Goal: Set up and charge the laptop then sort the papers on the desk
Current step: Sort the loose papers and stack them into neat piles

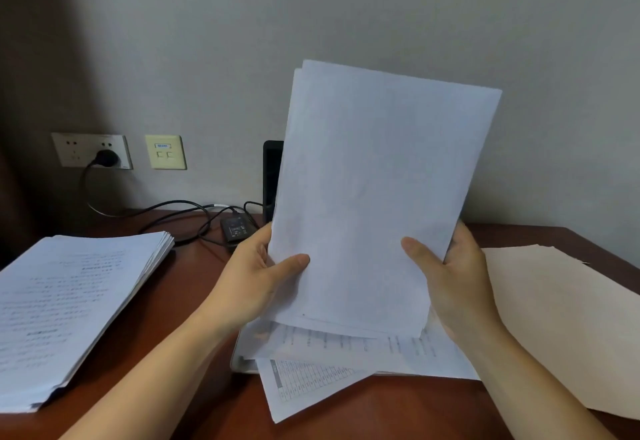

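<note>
Both hands, left hand [254, 278] and right hand [450, 273], grip a sheaf of papers [374, 190] upright above the desk [194, 287]. Sorting seems underway. Next, it likely joins the pile [69, 304] at left.

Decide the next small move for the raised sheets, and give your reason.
Probably tap the held sheets on the desk to square them: the left hand and right hand grip them upright, and their top corners sit offset.
</note>
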`<action>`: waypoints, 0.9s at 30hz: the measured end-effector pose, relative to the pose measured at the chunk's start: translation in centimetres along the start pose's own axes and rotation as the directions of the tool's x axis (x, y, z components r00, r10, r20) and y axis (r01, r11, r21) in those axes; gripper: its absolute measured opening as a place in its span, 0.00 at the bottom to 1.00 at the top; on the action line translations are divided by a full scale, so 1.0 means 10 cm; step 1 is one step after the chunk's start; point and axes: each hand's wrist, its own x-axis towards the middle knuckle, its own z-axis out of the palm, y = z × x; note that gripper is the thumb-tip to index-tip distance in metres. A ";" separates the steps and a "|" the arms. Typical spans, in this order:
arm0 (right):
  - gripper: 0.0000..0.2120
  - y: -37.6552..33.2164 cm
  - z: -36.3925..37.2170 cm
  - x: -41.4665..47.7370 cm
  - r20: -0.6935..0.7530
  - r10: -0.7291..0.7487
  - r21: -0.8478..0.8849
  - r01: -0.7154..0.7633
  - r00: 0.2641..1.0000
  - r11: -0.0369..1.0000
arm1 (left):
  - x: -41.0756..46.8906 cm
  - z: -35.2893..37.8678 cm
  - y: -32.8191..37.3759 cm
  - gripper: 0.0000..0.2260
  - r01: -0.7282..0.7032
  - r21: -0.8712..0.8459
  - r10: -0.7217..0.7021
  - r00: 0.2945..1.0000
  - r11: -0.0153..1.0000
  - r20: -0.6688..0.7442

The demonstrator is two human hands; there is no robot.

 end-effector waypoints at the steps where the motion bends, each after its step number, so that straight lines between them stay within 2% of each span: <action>1: 0.20 0.02 -0.01 0.01 0.037 0.035 -0.013 -0.034 0.999 0.999 | -0.01 0.01 -0.01 0.18 0.003 -0.002 -0.003 0.999 1.000 -0.033; 3: 0.22 0.06 -0.01 0.02 0.116 0.104 -0.071 -0.096 0.988 0.993 | -0.02 0.04 -0.03 0.18 -0.001 -0.006 0.000 0.994 1.000 -0.111; 5: 0.22 0.11 0.00 0.00 0.149 0.116 -0.134 -0.096 0.982 0.986 | -0.02 0.06 -0.04 0.18 -0.006 0.007 0.007 0.989 1.000 -0.146; 10: 0.22 0.17 0.05 -0.05 0.128 0.039 -0.151 -0.020 0.991 0.988 | -0.05 0.09 -0.03 0.20 -0.068 0.050 0.076 0.981 0.996 -0.181; 15: 0.23 0.21 0.07 -0.07 0.114 0.018 -0.146 -0.001 0.993 0.989 | -0.07 0.07 -0.12 0.24 -0.051 0.135 0.085 0.963 0.989 -0.257; 19: 0.23 0.20 0.09 -0.09 0.069 -0.010 -0.109 0.018 0.998 0.994 | -0.08 0.09 -0.10 0.19 -0.072 0.151 0.109 0.961 0.986 -0.252; 24: 0.21 0.20 0.15 -0.15 0.101 0.002 -0.167 0.015 0.995 0.986 | -0.10 0.14 -0.08 0.13 -0.089 0.108 0.113 0.963 0.990 -0.243; 27: 0.20 0.18 0.15 -0.15 0.111 0.015 -0.112 -0.003 0.994 0.994 | -0.09 0.11 -0.05 0.10 -0.041 0.102 0.067 0.961 0.994 -0.270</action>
